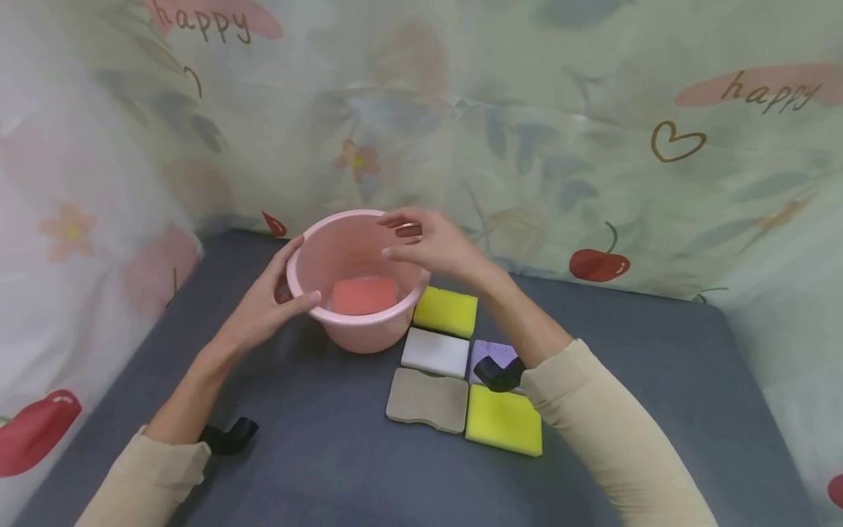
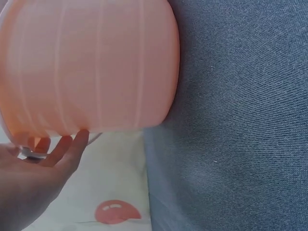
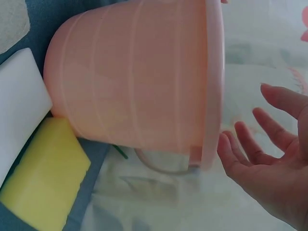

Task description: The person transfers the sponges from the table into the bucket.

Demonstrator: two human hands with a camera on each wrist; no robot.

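A pink bucket (image 1: pixel 362 338) stands on the dark table, with a coral-red sponge (image 1: pixel 364 296) lying flat on its bottom. My left hand (image 1: pixel 263 301) grips the bucket's left rim, thumb over the edge and fingers against the outer wall. Above the right side of the rim is my right hand (image 1: pixel 440 245), fingers spread and relaxed, holding nothing. In the right wrist view the fingers of the right hand (image 3: pixel 269 166) are right at the rim. Beside the bucket's right side lie a yellow sponge (image 1: pixel 448 312) and a white sponge (image 1: pixel 435 353).
Nearer me lie a grey wavy-edged sponge (image 1: pixel 426 401) and another yellow sponge (image 1: pixel 503 421). A purple sponge (image 1: pixel 490 353) is partly hidden by the black right wrist mount (image 1: pixel 499 376). Printed curtains (image 1: pixel 527 183) hang behind the table (image 1: pixel 316 454) and at its sides.
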